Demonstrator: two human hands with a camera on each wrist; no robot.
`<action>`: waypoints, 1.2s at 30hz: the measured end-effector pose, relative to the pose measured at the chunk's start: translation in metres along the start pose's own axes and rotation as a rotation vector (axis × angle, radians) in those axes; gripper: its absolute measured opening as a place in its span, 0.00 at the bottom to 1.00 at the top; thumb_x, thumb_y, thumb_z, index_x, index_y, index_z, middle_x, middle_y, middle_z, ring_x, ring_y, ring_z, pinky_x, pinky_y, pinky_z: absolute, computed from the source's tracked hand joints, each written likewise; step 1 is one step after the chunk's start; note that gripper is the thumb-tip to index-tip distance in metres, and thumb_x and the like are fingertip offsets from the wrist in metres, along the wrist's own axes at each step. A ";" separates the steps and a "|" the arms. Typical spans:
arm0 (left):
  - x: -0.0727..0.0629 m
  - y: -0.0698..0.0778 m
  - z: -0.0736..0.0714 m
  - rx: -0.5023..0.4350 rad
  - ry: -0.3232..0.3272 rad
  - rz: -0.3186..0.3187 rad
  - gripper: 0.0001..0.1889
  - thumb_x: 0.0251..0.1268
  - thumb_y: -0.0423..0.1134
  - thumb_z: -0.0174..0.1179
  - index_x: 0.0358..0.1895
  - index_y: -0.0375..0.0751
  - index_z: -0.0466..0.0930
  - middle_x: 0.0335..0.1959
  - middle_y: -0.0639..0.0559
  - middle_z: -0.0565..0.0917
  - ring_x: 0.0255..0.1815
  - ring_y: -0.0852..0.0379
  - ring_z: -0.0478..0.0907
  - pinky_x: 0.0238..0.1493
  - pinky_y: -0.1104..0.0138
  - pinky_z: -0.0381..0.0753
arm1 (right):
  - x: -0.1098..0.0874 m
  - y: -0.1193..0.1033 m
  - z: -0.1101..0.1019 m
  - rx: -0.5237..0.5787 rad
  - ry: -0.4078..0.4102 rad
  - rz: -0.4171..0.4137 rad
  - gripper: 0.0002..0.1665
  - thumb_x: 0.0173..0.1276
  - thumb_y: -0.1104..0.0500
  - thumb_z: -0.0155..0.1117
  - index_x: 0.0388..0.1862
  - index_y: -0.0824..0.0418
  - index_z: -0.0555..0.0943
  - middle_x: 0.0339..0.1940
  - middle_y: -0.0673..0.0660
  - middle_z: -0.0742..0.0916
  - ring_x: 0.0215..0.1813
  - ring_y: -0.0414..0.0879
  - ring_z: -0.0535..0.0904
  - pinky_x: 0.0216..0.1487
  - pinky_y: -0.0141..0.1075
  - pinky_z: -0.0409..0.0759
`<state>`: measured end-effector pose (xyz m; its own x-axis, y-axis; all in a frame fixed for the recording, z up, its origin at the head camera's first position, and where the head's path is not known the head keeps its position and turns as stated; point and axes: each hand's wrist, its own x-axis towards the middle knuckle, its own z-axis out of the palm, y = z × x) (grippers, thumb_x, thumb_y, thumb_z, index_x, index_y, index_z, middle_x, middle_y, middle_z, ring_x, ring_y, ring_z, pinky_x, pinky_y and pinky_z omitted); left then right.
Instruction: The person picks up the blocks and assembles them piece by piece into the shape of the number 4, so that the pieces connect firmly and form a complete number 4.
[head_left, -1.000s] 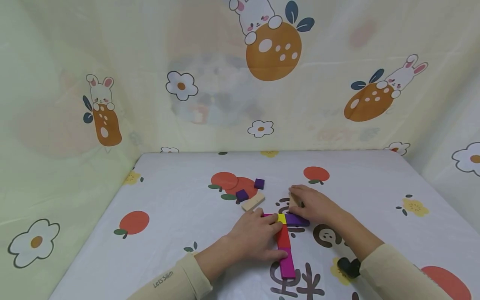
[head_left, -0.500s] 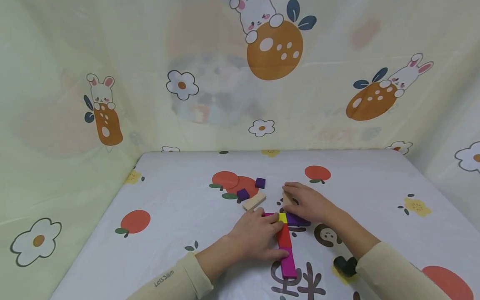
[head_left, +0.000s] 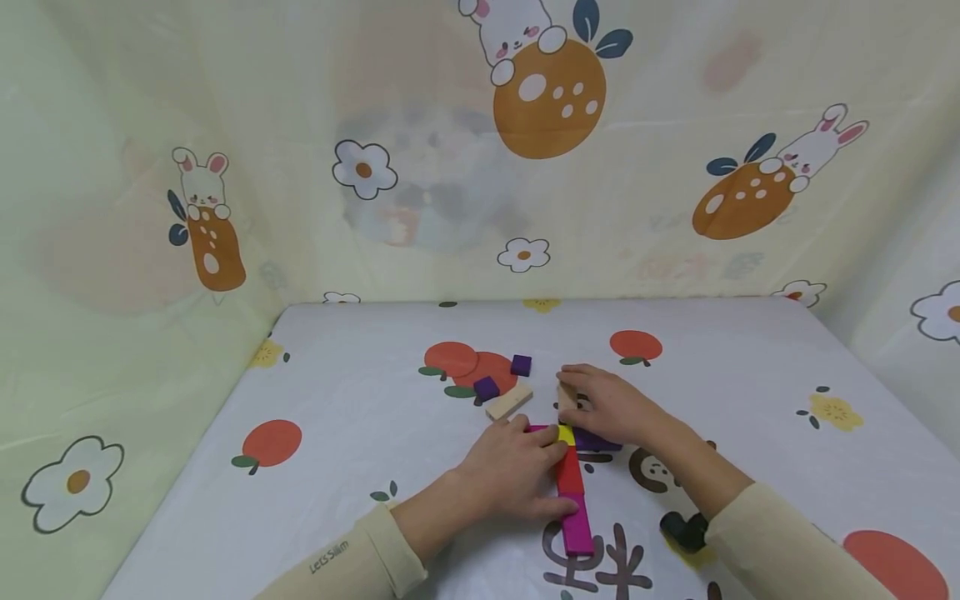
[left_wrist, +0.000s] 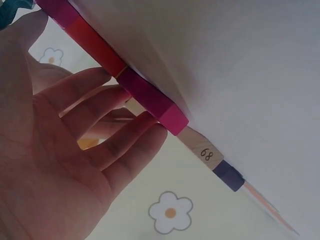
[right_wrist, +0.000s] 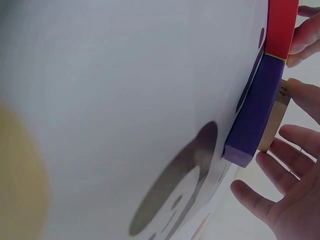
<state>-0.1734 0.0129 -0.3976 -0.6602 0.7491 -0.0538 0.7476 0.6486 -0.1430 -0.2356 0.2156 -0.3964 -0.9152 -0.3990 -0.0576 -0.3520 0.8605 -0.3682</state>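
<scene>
Flat coloured blocks form a T: yellow block [head_left: 566, 435] at the joint, purple block [head_left: 597, 441] right, a magenta block [left_wrist: 152, 97] left, and red block [head_left: 570, 472] and another magenta block [head_left: 578, 533] down the stem. My left hand [head_left: 498, 475] lies alongside with extended fingers, fingertips at the left magenta and yellow blocks, thumb at the stem's magenta block. My right hand [head_left: 626, 408] pinches a plain wooden block [right_wrist: 274, 125] between thumb and fingertips, just beyond the crossbar; the number 44 shows on its end.
Another plain wooden block [head_left: 509, 402], marked 68 in the left wrist view, lies slanted beyond the left hand. Behind it are two small purple cubes, a nearer cube [head_left: 486, 387] and a farther cube [head_left: 521, 365]. A patterned curtain [head_left: 420, 225] rises behind the table.
My right hand has shifted left with the wooden block, which now stands behind the yellow block rather than the purple one. The left hand and the T of blocks stay put.
</scene>
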 end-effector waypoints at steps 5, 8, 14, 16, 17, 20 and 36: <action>0.000 0.000 0.000 -0.002 -0.003 0.003 0.40 0.65 0.79 0.49 0.72 0.59 0.77 0.72 0.59 0.77 0.57 0.54 0.78 0.55 0.64 0.79 | 0.001 -0.003 0.001 0.007 0.000 -0.014 0.38 0.68 0.50 0.72 0.74 0.62 0.75 0.75 0.66 0.76 0.74 0.64 0.73 0.67 0.57 0.78; -0.001 0.000 -0.001 -0.007 -0.009 0.005 0.40 0.65 0.78 0.49 0.72 0.59 0.76 0.73 0.59 0.76 0.57 0.54 0.78 0.54 0.65 0.79 | 0.001 -0.005 0.001 0.012 -0.006 -0.008 0.38 0.67 0.50 0.73 0.73 0.62 0.75 0.74 0.66 0.77 0.74 0.64 0.73 0.66 0.57 0.79; 0.000 0.000 -0.001 -0.003 -0.009 0.010 0.40 0.65 0.78 0.49 0.72 0.59 0.76 0.74 0.59 0.76 0.58 0.54 0.79 0.54 0.65 0.79 | 0.003 -0.006 0.001 0.019 -0.015 -0.004 0.37 0.67 0.49 0.73 0.73 0.60 0.76 0.74 0.65 0.76 0.74 0.65 0.73 0.65 0.57 0.80; 0.000 0.000 -0.001 0.000 -0.006 0.012 0.40 0.65 0.78 0.49 0.71 0.59 0.77 0.74 0.59 0.76 0.56 0.54 0.79 0.54 0.65 0.80 | 0.003 -0.007 0.001 0.024 -0.019 -0.005 0.37 0.67 0.49 0.73 0.72 0.60 0.77 0.74 0.65 0.77 0.74 0.65 0.72 0.65 0.57 0.79; 0.000 0.000 -0.001 0.001 -0.004 0.012 0.40 0.65 0.78 0.49 0.71 0.59 0.77 0.74 0.60 0.76 0.56 0.54 0.79 0.53 0.65 0.80 | 0.003 -0.007 0.001 0.026 -0.022 -0.003 0.36 0.67 0.49 0.73 0.72 0.59 0.77 0.74 0.65 0.77 0.74 0.64 0.72 0.65 0.57 0.79; 0.000 0.001 -0.001 0.007 0.004 0.014 0.39 0.65 0.78 0.49 0.70 0.60 0.77 0.74 0.60 0.76 0.55 0.55 0.79 0.52 0.66 0.80 | 0.004 -0.006 0.001 0.032 -0.030 -0.007 0.35 0.68 0.49 0.72 0.71 0.59 0.78 0.74 0.65 0.77 0.74 0.64 0.72 0.66 0.58 0.79; 0.001 0.002 0.001 0.004 -0.013 -0.006 0.40 0.63 0.79 0.49 0.72 0.62 0.75 0.75 0.62 0.74 0.57 0.56 0.78 0.54 0.65 0.80 | 0.004 -0.004 0.001 0.077 -0.059 -0.085 0.19 0.71 0.52 0.67 0.59 0.52 0.87 0.72 0.66 0.78 0.76 0.66 0.70 0.69 0.64 0.73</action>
<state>-0.1730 0.0150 -0.3989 -0.6654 0.7436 -0.0656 0.7435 0.6523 -0.1478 -0.2377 0.2101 -0.3959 -0.8688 -0.4892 -0.0768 -0.4093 0.7968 -0.4445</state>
